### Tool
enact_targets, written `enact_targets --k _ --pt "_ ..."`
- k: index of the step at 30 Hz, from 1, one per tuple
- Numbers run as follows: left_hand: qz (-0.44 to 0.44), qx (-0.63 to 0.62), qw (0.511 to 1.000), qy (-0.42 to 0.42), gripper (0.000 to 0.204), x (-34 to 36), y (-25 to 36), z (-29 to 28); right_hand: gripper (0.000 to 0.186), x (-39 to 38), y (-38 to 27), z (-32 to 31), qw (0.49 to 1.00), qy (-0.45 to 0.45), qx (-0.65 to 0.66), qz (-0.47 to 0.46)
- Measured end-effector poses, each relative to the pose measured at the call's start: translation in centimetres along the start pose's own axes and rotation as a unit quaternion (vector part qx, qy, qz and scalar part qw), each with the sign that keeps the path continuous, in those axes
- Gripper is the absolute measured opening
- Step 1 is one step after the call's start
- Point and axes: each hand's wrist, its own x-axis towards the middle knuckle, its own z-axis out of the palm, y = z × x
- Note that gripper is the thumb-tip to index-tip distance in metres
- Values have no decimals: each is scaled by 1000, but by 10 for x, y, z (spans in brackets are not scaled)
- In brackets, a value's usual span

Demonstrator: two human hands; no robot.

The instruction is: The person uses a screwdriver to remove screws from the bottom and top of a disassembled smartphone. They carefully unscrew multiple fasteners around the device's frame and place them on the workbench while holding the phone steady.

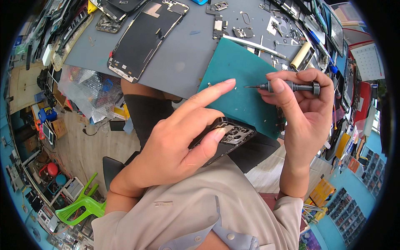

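Note:
My left hand (166, 143) grips an opened smartphone (236, 136) between thumb and bent fingers, its camera block and inner parts exposed. The left index finger is stretched out over a green work mat (246, 60), its tip close to a tiny screw (235, 88). In my right hand (306, 110) is a slim dark precision screwdriver (303, 87), pinched by thumb and fingers. Its thin tip points left above the mat, just right of that screw. Another tiny bit of metal (209, 83) lies near the mat's left edge. The phone's lower end is hidden by my left hand.
A detached phone screen (146, 41) lies on the grey table mat (179, 68). Small metal parts (243, 32), a white stick (258, 46) and a beige roll (301, 57) sit beyond the green mat. Phone parts crowd both sides. A green chair (85, 206) stands lower left.

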Motion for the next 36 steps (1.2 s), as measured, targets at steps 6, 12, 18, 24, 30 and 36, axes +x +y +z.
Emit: enact_targets --k 6,12,18,24,30,36 --pt "2 -30 999 22 14 -3 -3 -3 37 -4 -1 2 1000 -10 5 -6" --pt "21 -25 999 9 13 0 -3 1 36 -5 5 4 999 -27 2 -26" --pt "11 -1 1000 -17 13 7 1 0 37 -5 6 5 999 -24 11 -21" --pt "9 -10 1000 10 12 5 -4 1 37 -4 6 5 1000 -20 16 -18" --pt "2 -13 1000 22 11 3 -4 -2 37 -4 4 6 1000 -21 3 -21" --pt "-5 -18 999 35 11 3 -2 -5 37 -4 6 8 999 -25 10 -31"
